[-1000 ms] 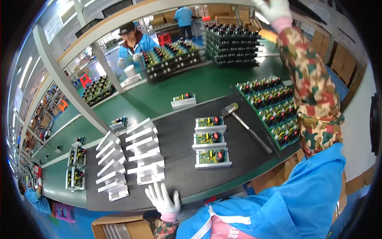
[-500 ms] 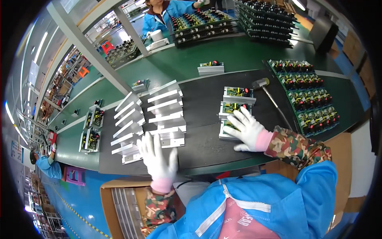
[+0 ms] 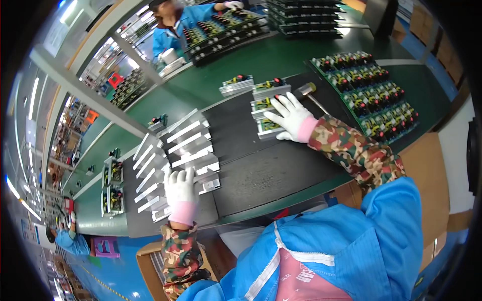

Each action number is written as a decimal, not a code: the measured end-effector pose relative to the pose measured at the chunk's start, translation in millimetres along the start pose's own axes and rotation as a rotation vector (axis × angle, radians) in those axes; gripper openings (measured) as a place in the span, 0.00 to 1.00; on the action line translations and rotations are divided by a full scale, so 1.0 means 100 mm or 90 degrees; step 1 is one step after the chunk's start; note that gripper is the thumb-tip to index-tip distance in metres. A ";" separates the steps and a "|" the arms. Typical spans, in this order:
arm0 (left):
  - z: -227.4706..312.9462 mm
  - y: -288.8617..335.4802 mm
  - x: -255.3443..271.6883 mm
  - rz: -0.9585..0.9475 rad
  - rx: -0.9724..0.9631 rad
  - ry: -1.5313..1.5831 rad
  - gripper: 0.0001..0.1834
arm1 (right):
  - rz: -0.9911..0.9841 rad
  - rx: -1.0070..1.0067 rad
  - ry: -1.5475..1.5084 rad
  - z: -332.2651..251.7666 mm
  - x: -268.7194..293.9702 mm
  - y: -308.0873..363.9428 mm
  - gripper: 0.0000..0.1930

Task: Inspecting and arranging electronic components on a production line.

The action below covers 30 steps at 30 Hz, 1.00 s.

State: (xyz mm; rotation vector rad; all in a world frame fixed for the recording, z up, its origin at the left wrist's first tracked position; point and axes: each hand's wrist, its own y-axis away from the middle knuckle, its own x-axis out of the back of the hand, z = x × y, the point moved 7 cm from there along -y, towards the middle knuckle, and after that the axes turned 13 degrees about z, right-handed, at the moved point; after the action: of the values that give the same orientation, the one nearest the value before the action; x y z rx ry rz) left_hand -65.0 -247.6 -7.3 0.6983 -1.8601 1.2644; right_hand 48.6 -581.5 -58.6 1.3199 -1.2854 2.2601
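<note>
Right hand (image 3: 293,119) farther forward than left hand (image 3: 181,194)
Right fingers (image 3: 285,104) spread, palm down, right forearm (image 3: 346,145) slanting inward; left fingers (image 3: 189,175) bent, left forearm (image 3: 182,248) pointing ahead.

Mallet (image 3: 306,90): lower handle hidden behind right sleeve (image 3: 346,143). Right hand (image 3: 292,119) covers ends of circuit boards (image 3: 261,105); left hand (image 3: 182,191) hides bits of metal brackets (image 3: 190,136). Board stack (image 3: 304,20) cut by top edge.

Blue jacket (image 3: 346,228), seemingly separate camouflage sleeves (image 3: 349,150)
</note>
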 end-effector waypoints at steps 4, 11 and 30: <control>-0.04 0.06 -0.03 0.022 -0.091 -0.015 0.16 | 0.060 0.001 -0.153 -0.36 0.67 -0.16 0.41; 0.85 -0.41 0.10 -0.001 -0.170 0.164 0.12 | -0.023 -0.250 -0.225 0.04 1.25 0.56 0.27; 1.52 -0.26 -0.51 -0.052 -0.119 0.290 0.31 | -0.114 -0.776 0.276 1.33 1.53 2.57 0.22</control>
State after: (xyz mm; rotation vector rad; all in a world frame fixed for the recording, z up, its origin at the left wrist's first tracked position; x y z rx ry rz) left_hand -60.0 -398.2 -68.6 0.3458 -1.5311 1.0731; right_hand -105.7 -870.1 -57.3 0.4234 -1.7541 1.0763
